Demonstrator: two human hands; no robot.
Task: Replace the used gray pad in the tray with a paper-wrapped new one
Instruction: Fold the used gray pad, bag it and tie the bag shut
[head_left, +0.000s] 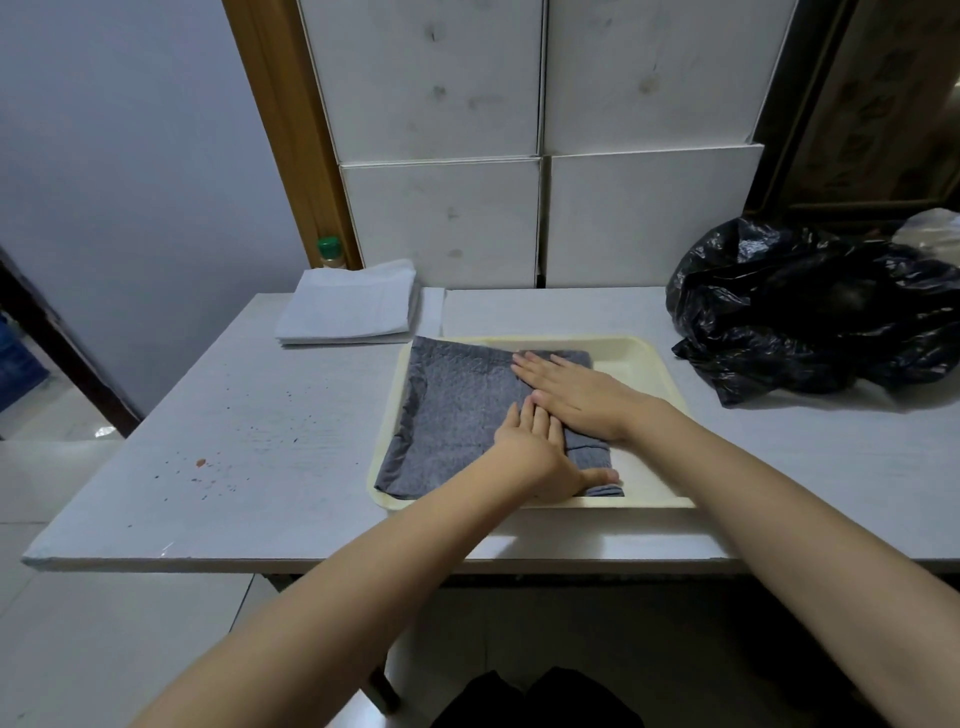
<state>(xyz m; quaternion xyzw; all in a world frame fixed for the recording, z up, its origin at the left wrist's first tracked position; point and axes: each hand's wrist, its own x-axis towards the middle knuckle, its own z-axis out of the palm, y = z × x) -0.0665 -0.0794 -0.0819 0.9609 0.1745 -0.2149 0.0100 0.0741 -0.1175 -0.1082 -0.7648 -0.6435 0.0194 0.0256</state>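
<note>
both bare forearms reach forward, converging toward the middle. the left hand (535, 457) lies palm down, fingers straight and together, thumb stretched out to the right. the right hand (576, 395) lies flat too, fingers pointing left, just beyond the left one and touching its fingertips. neither grip closes on anything.

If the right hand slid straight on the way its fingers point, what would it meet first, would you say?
Probably the tray's far-left rim: the right hand lies flat on the gray pad, pointing that way. Beyond sits the stack of white paper packs.
</note>
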